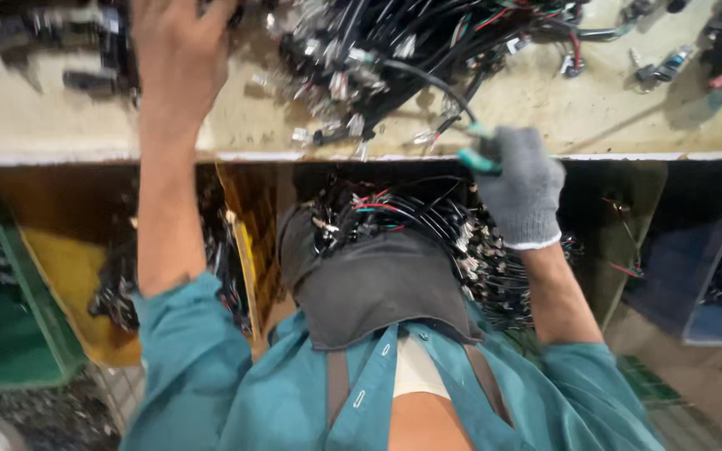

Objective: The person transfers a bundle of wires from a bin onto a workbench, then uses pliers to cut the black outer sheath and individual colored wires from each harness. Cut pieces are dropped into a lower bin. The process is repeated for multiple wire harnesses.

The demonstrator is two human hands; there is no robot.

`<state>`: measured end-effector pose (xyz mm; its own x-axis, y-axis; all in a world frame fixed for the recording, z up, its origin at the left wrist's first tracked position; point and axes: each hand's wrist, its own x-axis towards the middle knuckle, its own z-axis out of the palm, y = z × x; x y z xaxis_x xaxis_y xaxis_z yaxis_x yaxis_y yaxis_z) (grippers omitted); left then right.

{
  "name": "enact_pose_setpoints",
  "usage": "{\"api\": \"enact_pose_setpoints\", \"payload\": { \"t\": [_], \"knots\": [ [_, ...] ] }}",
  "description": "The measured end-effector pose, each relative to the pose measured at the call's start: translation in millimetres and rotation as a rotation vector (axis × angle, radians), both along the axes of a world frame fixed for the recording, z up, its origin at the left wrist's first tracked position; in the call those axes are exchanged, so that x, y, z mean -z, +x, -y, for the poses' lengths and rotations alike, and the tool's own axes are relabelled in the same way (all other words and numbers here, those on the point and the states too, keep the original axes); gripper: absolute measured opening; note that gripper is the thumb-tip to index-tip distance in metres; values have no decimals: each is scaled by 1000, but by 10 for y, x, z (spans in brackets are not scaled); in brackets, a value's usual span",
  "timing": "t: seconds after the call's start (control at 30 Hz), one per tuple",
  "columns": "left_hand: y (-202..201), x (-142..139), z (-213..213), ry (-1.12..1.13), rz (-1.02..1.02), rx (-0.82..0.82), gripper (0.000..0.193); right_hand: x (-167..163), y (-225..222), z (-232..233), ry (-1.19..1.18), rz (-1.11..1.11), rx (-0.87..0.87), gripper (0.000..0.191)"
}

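The bare left hand (179,58) lay flat with fingers spread on the desk (43,125) beside the wire pile (394,58). The gloved right hand (521,185) gripped teal-handled cutters (476,159) at a black wire (428,79).

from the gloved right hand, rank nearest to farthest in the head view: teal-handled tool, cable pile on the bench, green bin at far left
1. teal-handled tool, gripped in the right hand.
2. cable pile, on the bench above the hand.
3. green bin, far left under the bench.
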<state>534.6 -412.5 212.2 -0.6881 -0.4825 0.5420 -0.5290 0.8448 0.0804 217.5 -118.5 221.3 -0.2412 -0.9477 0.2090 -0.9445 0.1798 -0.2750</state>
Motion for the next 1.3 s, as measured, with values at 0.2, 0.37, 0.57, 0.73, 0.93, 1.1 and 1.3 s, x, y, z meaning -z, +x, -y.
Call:
{"api": "enact_pose_setpoints", "payload": {
  "t": [0.2,0.37,0.57,0.73,0.93,1.1,1.3],
  "knots": [
    [-343,-222,-896,888,-547,251,25,-90,-14,-22,10,19,61,28],
    [-831,-12,-955,1032,-930,339,36,-72,-16,159,5,-61,-33,19],
    [-513,70,-1205,1463,-1335,370,45,-317,58,325,-237,-56,-63,21],
    [-512,136,-1879,1325,-591,222,21,-154,-9,559,-303,204,-154,32],
    [-560,97,-2004,1731,-759,-1,32,46,-64,128,-75,60,-78,30],
    [-636,17,-2025,1635,-631,422,37,-13,-164,321,193,7,-112,27],
    [-727,74,-1911,1704,-453,360,33,-260,-153,434,133,400,-245,17]
  ]
}}
